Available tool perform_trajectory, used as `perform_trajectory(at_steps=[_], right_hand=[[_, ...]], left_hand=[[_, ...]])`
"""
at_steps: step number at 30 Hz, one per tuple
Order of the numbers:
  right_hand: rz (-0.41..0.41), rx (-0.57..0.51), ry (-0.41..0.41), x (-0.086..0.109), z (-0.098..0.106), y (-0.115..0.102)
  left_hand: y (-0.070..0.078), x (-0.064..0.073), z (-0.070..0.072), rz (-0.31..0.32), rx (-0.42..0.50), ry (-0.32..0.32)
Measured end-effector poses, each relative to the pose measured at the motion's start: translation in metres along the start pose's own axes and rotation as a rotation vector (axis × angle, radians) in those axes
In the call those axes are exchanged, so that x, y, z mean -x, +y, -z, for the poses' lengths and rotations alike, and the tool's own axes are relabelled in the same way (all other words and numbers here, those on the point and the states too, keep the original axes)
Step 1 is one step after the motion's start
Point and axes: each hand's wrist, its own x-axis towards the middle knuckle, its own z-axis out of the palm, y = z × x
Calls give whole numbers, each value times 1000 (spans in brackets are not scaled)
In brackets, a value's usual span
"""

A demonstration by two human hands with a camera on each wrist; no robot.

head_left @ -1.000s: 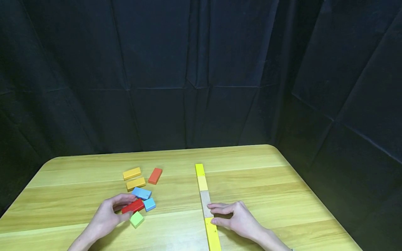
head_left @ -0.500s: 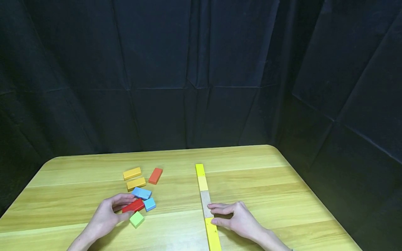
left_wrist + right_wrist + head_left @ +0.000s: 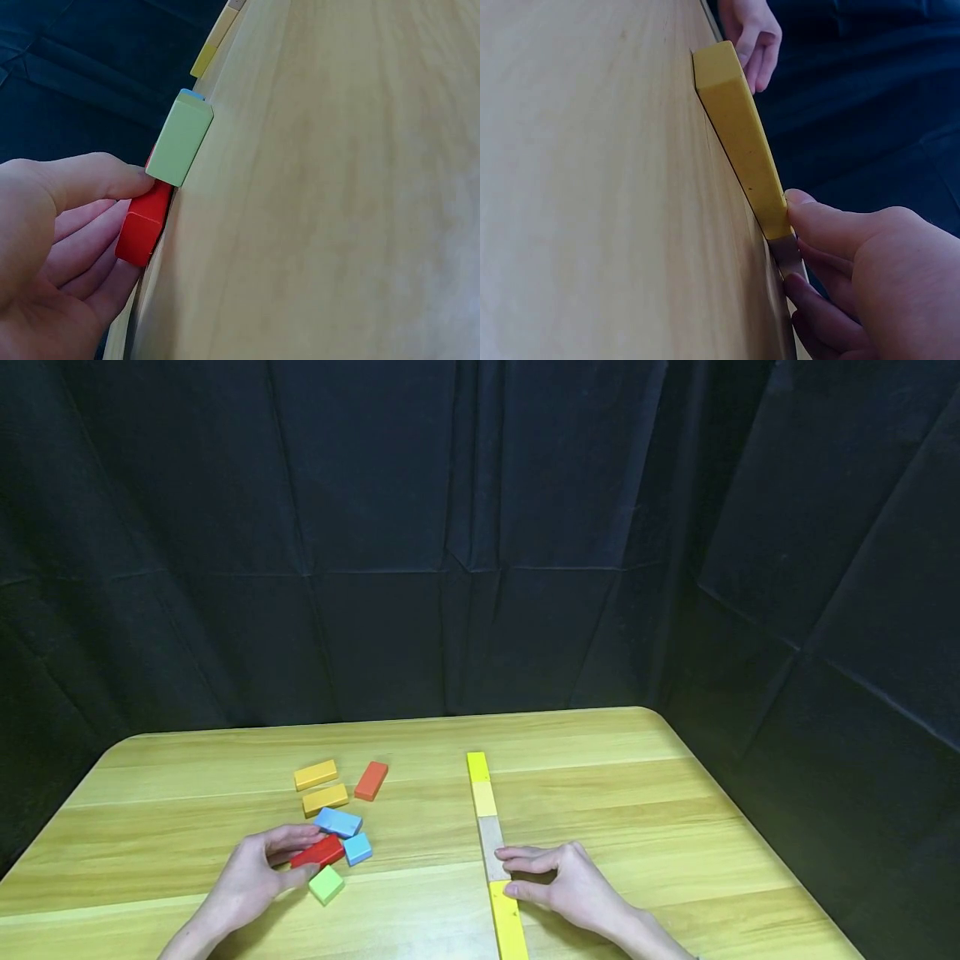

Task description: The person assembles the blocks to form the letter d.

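Observation:
My left hand [image 3: 251, 877] pinches a red block [image 3: 318, 853] between thumb and fingers at the left of the table. A light green block [image 3: 326, 886] stands close by the thumb; the left wrist view shows it right against the red block [image 3: 142, 234]. Two blue blocks [image 3: 338, 822] lie just beyond. To the right, blocks form a straight row: yellow, cream [image 3: 484, 799], grey [image 3: 489, 835] and a long yellow block [image 3: 509, 927] nearest me. Along the row's right side, my right hand [image 3: 570, 881] touches the grey block with its fingers and the long yellow block with its thumb.
Two orange blocks [image 3: 316, 775] and an orange-red block [image 3: 371, 781] lie farther back on the left. The wooden table [image 3: 637, 810] has rounded far corners. Dark curtains [image 3: 375, 527] hang behind it and along the right side.

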Motion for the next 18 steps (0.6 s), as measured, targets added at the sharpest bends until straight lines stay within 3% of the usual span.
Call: perform_trajectory(at_steps=[11, 18], right_hand=[[12, 5, 2, -1, -1, 0], [2, 15, 2, 0, 1, 0]], left_hand=[[4, 1, 4, 23, -1, 10], [16, 2, 0, 22, 20, 31]])
